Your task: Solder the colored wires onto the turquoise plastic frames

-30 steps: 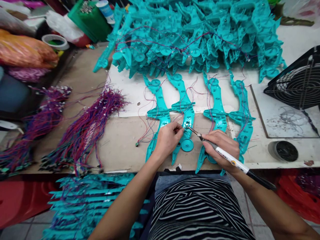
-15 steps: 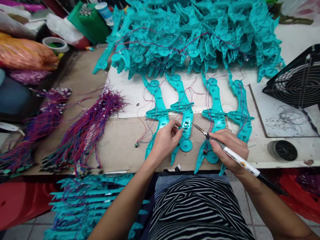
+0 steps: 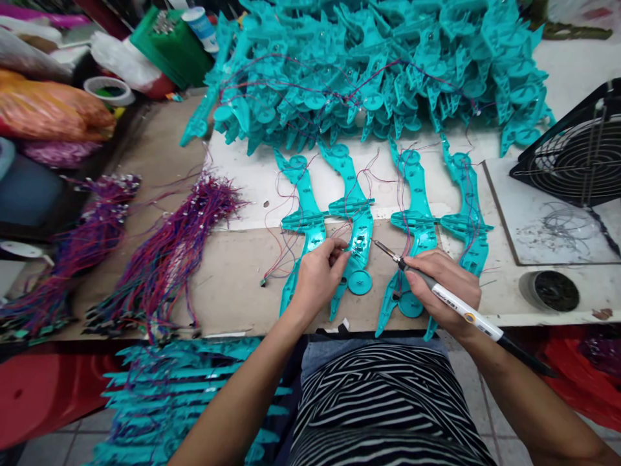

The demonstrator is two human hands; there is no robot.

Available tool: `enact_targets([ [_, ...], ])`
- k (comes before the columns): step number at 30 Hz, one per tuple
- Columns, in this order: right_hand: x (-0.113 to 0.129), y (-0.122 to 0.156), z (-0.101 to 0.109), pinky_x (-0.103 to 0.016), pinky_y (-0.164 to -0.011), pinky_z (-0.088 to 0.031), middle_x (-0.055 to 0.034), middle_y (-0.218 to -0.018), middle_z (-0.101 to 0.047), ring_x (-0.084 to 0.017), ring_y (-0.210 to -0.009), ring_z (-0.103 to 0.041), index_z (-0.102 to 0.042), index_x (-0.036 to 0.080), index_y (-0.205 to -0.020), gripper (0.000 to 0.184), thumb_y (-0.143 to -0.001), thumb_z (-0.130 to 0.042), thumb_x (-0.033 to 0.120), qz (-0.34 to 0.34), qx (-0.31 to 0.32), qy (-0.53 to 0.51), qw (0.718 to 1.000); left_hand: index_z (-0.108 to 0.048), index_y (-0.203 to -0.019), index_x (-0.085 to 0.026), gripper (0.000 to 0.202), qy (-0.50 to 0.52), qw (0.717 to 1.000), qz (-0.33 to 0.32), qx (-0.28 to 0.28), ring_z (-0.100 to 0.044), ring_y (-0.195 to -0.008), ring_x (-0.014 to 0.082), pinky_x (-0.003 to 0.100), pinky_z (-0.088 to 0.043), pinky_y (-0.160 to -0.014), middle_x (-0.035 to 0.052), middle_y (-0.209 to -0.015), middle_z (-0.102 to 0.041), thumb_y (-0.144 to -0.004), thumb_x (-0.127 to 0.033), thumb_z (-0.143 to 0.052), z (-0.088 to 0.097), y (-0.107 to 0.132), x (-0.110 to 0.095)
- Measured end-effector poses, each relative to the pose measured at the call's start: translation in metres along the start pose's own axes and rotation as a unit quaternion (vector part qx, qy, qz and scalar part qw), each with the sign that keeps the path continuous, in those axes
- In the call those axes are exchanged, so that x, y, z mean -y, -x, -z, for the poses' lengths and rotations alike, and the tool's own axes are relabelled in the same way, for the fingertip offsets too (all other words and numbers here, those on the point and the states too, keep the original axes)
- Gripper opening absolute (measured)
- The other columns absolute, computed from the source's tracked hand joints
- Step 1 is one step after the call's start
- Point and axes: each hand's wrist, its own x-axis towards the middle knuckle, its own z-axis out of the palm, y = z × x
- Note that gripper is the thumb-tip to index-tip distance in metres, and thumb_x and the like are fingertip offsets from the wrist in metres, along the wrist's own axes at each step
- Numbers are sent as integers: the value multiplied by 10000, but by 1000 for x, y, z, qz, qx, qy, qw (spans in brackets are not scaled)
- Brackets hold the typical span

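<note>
My right hand (image 3: 444, 281) grips a soldering iron (image 3: 456, 301) with a white and black handle. Its metal tip points left, beside the second teal plastic part (image 3: 356, 226), apart from the dark slots in it. My left hand (image 3: 323, 268) is closed in a pinch at the left edge of that same part; what the fingertips hold is hidden. Thin red and blue wires (image 3: 373, 171) run loosely around the part. To the left lies another teal part (image 3: 305, 194), partly under my left hand, with a small green connector (image 3: 263, 283) on wires beside it.
More teal parts (image 3: 414, 188) lie to the right. A large teal heap (image 3: 369, 71) fills the back. Wire bundles (image 3: 169, 259) lie left; a black fan (image 3: 577, 155), a board (image 3: 528, 220) and a round tin (image 3: 550, 291) stand right. Stacked teal parts (image 3: 194, 401) sit below the table edge.
Both hands stay almost in place; the left fingers have shifted very slightly left. The iron's tip still hovers beside the second teal part.
</note>
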Motion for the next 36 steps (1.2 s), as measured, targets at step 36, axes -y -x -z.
enact_targets([
  [36, -4, 0, -16, -319, -710, -555, -49, -819, -728, -156, -748, -679, -705, 184, -1006, 158, -870, -648, 128, 27, 55, -19, 998, -707, -785, -165, 117, -39, 999, 14, -5, -597, -665, 153, 261, -393, -628, 31, -729, -701, -848, -167, -607, -4, -6, -4],
])
